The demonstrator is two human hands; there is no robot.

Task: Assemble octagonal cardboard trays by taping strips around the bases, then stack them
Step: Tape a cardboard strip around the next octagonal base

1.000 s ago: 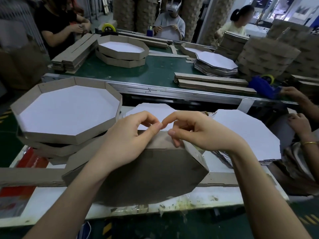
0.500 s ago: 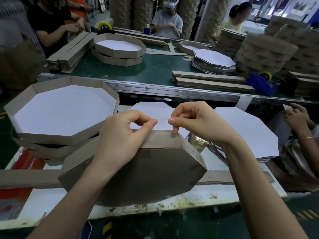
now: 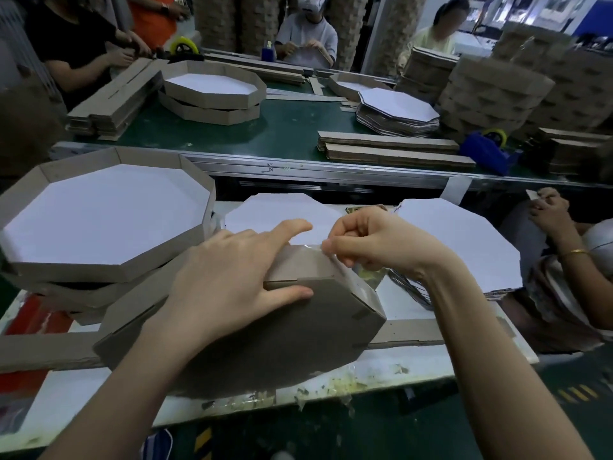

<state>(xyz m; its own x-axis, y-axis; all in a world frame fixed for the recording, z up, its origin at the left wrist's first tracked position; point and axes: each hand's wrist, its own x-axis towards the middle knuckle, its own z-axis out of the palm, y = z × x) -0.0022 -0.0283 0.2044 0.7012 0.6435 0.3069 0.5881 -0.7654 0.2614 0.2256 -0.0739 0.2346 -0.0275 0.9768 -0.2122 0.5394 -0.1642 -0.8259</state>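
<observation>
Left grip [image 3: 229,280], fingers flat, steadies the upturned brown octagonal cardboard tray [image 3: 298,343]; right grip [image 3: 381,244], pinching clear tape [image 3: 308,248], should pull taut before pressing.

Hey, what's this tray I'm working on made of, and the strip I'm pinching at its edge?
The tray looks like grey-brown paperboard, matte and uncoated on this face, with creased folds at the wall corners. Whether the board is corrugated cannot be told. The tape pinched by the right hand looks like thin clear plastic film, glossy: board shows through it and it catches pale glare.
</observation>
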